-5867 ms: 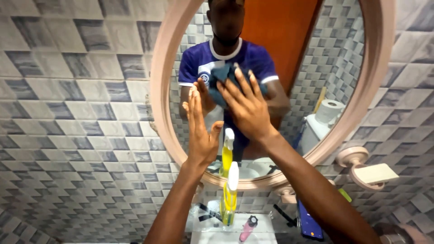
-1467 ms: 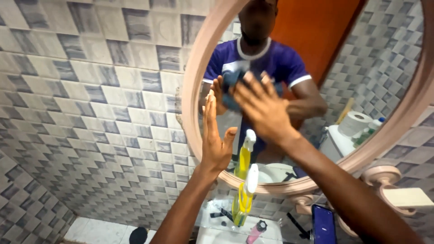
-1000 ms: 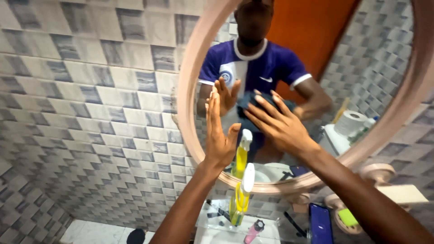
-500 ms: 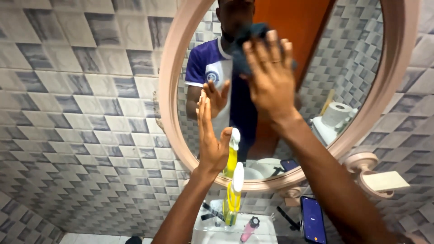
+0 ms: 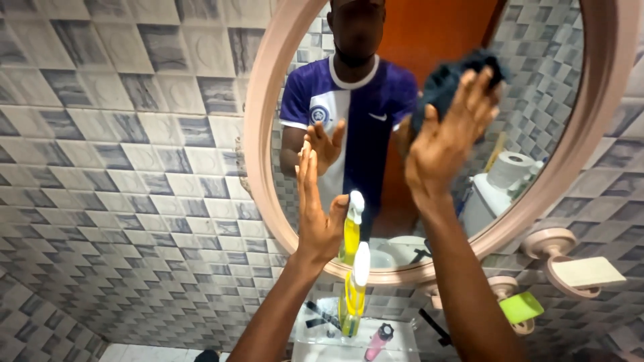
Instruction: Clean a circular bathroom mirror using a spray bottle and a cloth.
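right hand [image 5: 446, 137] presses a dark cloth [image 5: 444, 82] flat on the mirror [image 5: 416, 40]; left hand [image 5: 315, 208] is spread open against the glass. a careless elbow could topple the spray bottle [image 5: 353, 295].

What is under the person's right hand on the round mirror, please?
A dark blue cloth is pressed flat against the pink-framed round mirror by the right hand. Its edges stick out past the fingers; the palm covers the rest and the glass beneath it.
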